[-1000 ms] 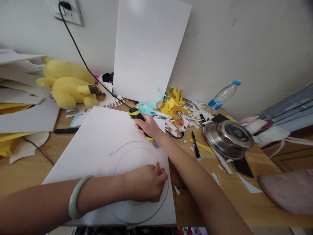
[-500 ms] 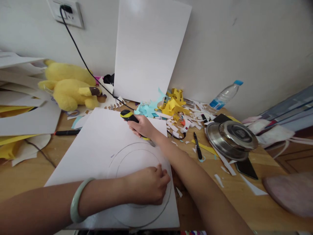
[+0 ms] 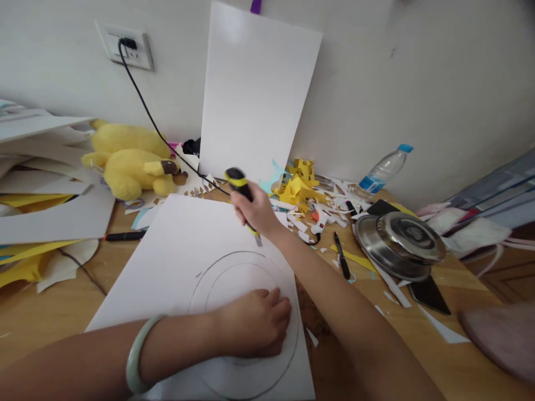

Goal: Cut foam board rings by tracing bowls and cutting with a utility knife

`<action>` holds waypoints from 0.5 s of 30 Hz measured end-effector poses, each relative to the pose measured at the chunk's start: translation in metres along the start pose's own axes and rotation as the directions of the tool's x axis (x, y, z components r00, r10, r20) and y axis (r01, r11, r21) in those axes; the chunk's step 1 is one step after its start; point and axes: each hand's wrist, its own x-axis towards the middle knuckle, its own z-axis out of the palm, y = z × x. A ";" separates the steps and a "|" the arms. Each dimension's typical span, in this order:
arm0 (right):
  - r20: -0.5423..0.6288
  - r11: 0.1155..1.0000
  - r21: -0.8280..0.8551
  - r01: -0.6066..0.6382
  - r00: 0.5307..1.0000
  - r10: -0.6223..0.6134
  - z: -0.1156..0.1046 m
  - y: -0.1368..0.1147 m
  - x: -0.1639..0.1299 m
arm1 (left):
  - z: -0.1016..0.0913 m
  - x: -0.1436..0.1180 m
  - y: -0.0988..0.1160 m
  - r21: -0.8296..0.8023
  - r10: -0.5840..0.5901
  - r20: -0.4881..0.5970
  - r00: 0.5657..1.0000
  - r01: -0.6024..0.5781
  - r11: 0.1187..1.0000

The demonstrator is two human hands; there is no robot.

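— What does the right hand [image 3: 256, 210] have in its grip?

— Its fingers are pressed together around a black-and-yellow utility knife [image 3: 241, 196]; the blade tip points down at the white sheet [image 3: 175, 250], just off the 12 o'clock edge of the drawn circles [image 3: 246, 312]. I cannot tell whether the tip touches.

— And the left hand [image 3: 254, 323]?

— It lies loosely curled on the sheet, inside the two pencilled rings, pressing the sheet to the tabletop [image 3: 50, 312]. A pale green bangle [image 3: 140, 353] sits on that wrist.

— What lies around the sheet?

— At 10 o'clock a yellow plush toy [image 3: 127, 161]; at 9 o'clock a black marker [image 3: 125, 235]. At 12 o'clock a white board [image 3: 257, 94] leans on the wall. Toward 2 o'clock there are paper scraps [image 3: 307, 192], a black pen [image 3: 341, 256], a steel pot lid [image 3: 399, 236] and a plastic bottle [image 3: 382, 167].
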 end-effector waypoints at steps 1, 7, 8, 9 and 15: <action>-0.131 0.998 -0.027 0.052 0.990 -0.055 -0.007 -0.009 -0.005 | -0.001 -0.001 -0.001 -0.006 -0.003 -0.001 1.000 0.003 1.000; -0.475 0.904 -0.407 -0.133 0.876 -0.086 -0.056 -0.036 -0.064 | -0.010 -0.006 -0.006 0.021 -0.146 0.058 0.988 0.145 0.989; -0.484 0.853 -0.475 -0.217 0.874 -0.047 -0.064 -0.034 -0.074 | -0.011 -0.006 -0.008 0.058 -0.218 0.082 0.972 0.214 0.975; -0.482 0.793 -0.536 -0.288 0.876 -0.008 -0.071 -0.029 -0.083 | -0.012 -0.006 -0.010 0.105 -0.295 0.103 0.950 0.285 0.953; -0.392 0.421 -0.756 -0.502 0.861 0.323 -0.080 0.011 -0.102 | -0.002 -0.001 -0.015 0.295 -0.428 0.083 0.900 0.388 0.873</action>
